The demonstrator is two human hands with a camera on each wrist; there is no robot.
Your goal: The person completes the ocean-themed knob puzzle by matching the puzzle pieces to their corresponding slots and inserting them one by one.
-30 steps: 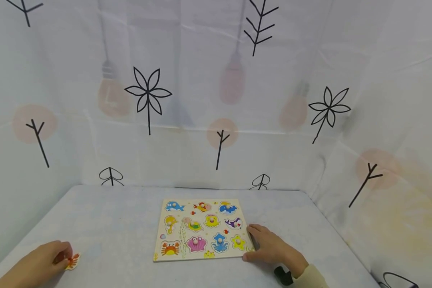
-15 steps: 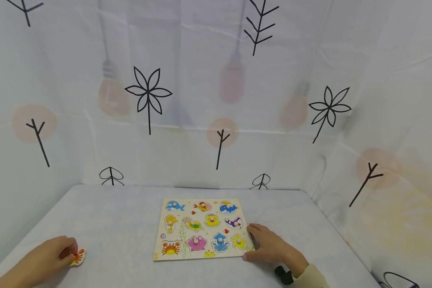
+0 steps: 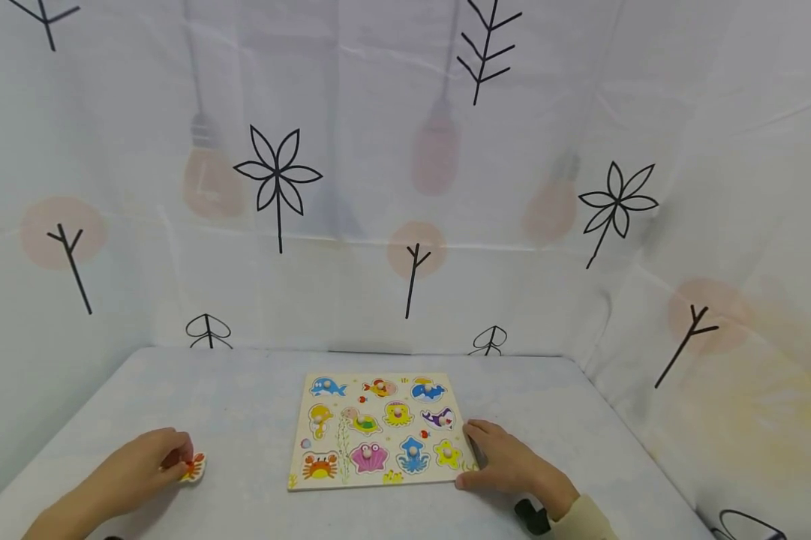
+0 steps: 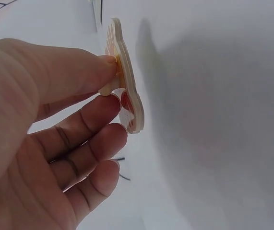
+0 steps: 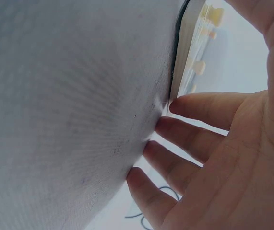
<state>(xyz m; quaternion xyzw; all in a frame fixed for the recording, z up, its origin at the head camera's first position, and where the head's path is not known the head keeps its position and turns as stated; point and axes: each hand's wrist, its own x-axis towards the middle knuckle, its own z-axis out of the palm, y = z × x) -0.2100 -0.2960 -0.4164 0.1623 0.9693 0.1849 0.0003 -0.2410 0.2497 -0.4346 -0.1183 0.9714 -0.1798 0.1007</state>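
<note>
In my left hand (image 3: pixel 135 469) is a small red-and-orange wooden crab puzzle piece (image 3: pixel 194 468). Thumb and forefinger pinch it by its wooden knob (image 4: pixel 109 88) in the left wrist view, the other fingers loosely bent. It stands tilted, apart from the table surface. A sea-animal puzzle board (image 3: pixel 354 379) lies flat at the middle, right of that hand. Several knobbed pieces fill it; the printed crab (image 3: pixel 320 466) at its near left corner shows no knob. Against the board's right edge (image 5: pixel 184 52) rests my right hand (image 3: pixel 509 461), fingers extended and thumb at the near corner.
A pale cloth covers the table (image 3: pixel 229 420). White curtains (image 3: pixel 371 300) printed with flowers and bulbs stand round its back and sides. A black strap item (image 3: pixel 532 517) sits at the right wrist.
My left hand has moved right and slightly away from me, carrying the crab piece closer to the board. The right hand and the board have stayed in place.
</note>
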